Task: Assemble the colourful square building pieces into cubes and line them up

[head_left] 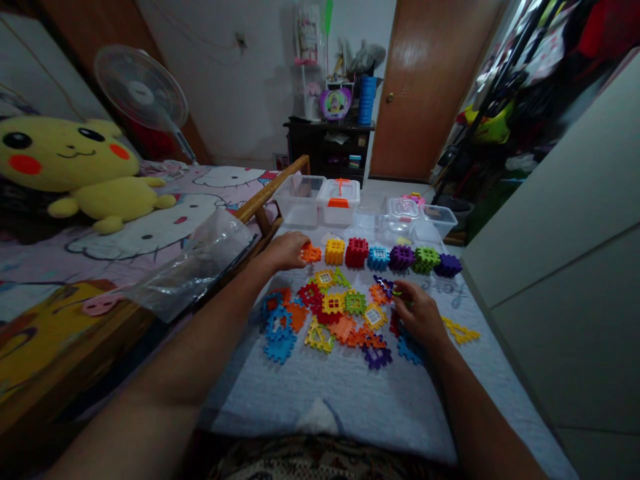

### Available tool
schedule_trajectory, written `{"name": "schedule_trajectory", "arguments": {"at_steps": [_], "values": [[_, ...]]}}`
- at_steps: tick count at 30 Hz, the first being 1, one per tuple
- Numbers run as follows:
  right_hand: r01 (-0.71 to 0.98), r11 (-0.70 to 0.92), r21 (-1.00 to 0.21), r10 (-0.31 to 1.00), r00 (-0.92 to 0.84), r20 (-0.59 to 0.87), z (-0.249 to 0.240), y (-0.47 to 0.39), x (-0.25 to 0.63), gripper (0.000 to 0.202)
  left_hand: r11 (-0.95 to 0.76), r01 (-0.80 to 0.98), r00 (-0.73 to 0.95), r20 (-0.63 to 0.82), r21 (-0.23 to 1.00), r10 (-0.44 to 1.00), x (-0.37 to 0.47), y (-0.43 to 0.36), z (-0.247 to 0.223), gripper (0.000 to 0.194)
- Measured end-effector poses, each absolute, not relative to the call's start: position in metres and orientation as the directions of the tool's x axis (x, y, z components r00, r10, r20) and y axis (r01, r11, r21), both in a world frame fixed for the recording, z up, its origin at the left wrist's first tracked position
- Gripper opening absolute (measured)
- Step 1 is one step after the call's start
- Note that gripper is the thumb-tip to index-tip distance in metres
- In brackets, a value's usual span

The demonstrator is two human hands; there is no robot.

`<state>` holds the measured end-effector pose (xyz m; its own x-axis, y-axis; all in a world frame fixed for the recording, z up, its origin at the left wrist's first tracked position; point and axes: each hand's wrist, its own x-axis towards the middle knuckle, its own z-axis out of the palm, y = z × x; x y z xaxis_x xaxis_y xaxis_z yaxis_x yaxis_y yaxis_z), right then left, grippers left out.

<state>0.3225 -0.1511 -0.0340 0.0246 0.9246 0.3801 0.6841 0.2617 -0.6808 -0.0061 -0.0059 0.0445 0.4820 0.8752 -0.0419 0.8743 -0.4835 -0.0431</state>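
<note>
My left hand (291, 250) is closed on an orange piece (311, 253) at the left end of a row of stacks. To its right stand stacks in yellow (335, 252), red (357, 253), light blue (379, 258), purple (401, 257), green (426, 260) and dark blue (449, 265). Loose notched pieces lie in a pile nearer me, among them a yellow one (319, 336) and a blue one (280, 348). My right hand (414, 308) is at the pile's right side, by a purple triangle (384, 285); its fingertips are bent around something greenish, too small to make out.
Clear plastic boxes (303, 212) and an orange-latched box (339, 212) stand behind the row. A yellow triangle piece (461, 331) lies at the right. A wooden bed rail (273, 190) and plastic bag (193, 263) border the left, a white cabinet (565, 267) the right.
</note>
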Motion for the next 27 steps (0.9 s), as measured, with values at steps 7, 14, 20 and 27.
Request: {"name": "schedule_trajectory", "arguments": {"at_steps": [7, 14, 20, 27], "values": [[0.688, 0.263, -0.677, 0.921, 0.03, 0.388, -0.033, -0.152, 0.325, 0.032, -0.474, 0.868, 0.451, -0.164, -0.146, 0.877, 0.015, 0.024, 0.046, 0.056], [0.697, 0.256, -0.67, 0.924, 0.026, 0.38, -0.034, -0.152, 0.326, 0.033, -0.438, 0.885, 0.397, -0.239, -0.157, 0.886, 0.029, 0.03, 0.04, 0.048], [0.701, 0.252, -0.667, 0.921, 0.037, 0.387, -0.034, -0.152, 0.325, 0.032, -0.452, 0.877, 0.402, -0.267, -0.161, 0.876, 0.034, 0.032, 0.037, 0.047], [0.729, 0.245, -0.639, 0.923, 0.027, 0.384, -0.039, -0.151, 0.328, 0.033, -0.428, 0.891, 0.372, -0.301, -0.149, 0.878, 0.033, 0.031, 0.036, 0.06]]}}
